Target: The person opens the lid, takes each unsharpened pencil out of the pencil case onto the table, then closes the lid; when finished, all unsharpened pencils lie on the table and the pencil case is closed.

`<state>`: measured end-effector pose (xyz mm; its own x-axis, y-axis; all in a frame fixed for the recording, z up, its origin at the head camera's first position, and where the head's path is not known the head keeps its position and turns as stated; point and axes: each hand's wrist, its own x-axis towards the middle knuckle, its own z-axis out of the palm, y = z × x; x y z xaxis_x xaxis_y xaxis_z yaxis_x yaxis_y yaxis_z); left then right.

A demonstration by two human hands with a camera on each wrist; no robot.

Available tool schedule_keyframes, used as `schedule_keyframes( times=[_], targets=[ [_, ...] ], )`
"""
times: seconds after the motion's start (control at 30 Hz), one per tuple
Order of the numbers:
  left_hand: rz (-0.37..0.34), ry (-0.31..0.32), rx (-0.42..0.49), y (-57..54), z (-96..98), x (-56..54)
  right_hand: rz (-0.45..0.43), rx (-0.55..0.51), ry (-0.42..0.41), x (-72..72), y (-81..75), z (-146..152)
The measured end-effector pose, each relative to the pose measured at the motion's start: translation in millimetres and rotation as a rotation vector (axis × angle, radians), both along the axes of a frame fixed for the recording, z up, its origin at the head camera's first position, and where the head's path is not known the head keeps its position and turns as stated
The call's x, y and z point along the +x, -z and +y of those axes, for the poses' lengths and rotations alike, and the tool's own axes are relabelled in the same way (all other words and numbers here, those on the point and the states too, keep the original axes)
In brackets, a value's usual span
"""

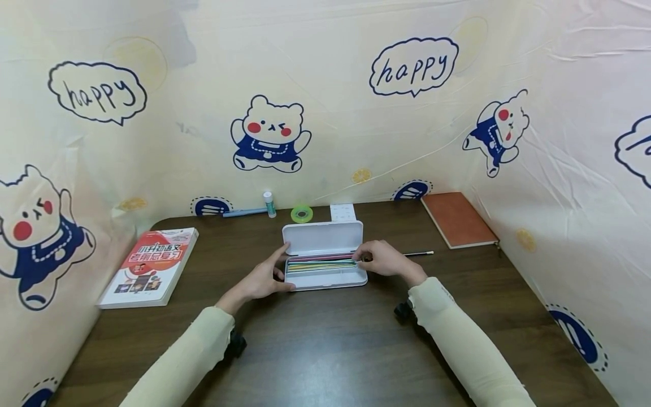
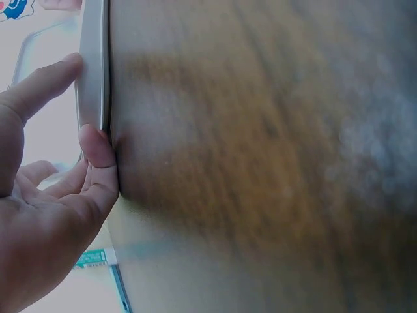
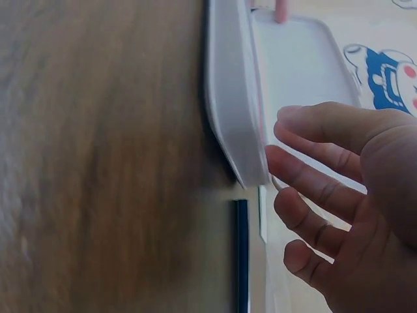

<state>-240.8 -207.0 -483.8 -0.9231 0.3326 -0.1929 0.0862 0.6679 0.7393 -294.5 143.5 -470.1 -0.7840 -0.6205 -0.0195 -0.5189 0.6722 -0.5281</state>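
A white pencil case (image 1: 325, 279) lies with its lid (image 1: 322, 237) raised, and several thin coloured pencils (image 1: 320, 264) are inside. My left hand (image 1: 260, 278) grips its left end, with the thumb at the front edge and fingers toward the back. In the left wrist view, fingertips (image 2: 98, 149) press on the case's side wall (image 2: 94, 85). My right hand (image 1: 381, 258) is at the right end, its thumb and forefinger close together over the pencil ends. I cannot tell whether a pencil is pinched there. Its other fingers (image 3: 313, 225) are loosely bent beside the case.
A dark pencil (image 1: 419, 253) lies right of the case. Behind stand a glue stick (image 1: 269, 204), a blue pen (image 1: 245, 212), green tape (image 1: 302, 214) and a white card (image 1: 343, 212). A thick book (image 1: 147, 268) lies left, a brown notebook (image 1: 459, 219) right.
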Motion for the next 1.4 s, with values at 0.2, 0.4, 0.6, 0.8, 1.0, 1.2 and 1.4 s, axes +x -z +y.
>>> schedule_keyframes(
  times=[0.2, 0.4, 0.6, 0.8, 1.0, 1.2, 1.4],
  targets=[
    [0.003, 0.002, -0.001, 0.9, -0.2, 0.7, 0.002, 0.047, 0.006, 1.1, 4.2, -9.1],
    [0.018, 0.012, 0.003, 2.3, -1.3, 1.1, 0.024, 0.038, -0.005, 4.1, 4.0, -14.6],
    [0.018, 0.017, 0.011, 3.6, -2.0, 0.6, 0.002, 0.025, 0.005, 3.4, 1.9, -17.5],
    [0.024, 0.022, 0.016, 3.8, -1.6, 1.1, -0.043, 0.028, 0.038, -0.6, 2.1, -19.0],
    [0.027, 0.021, 0.006, 1.6, -1.2, 0.8, -0.09, 0.029, 0.05, -2.8, -0.8, -19.1],
    [0.023, 0.019, 0.003, -0.7, -0.6, 1.2, -0.099, 0.017, 0.058, -4.0, -0.9, -19.8],
    [0.03, 0.025, 0.003, -0.8, -0.9, 1.4, -0.071, -0.009, 0.041, -5.7, 1.0, -19.1]
  ],
)
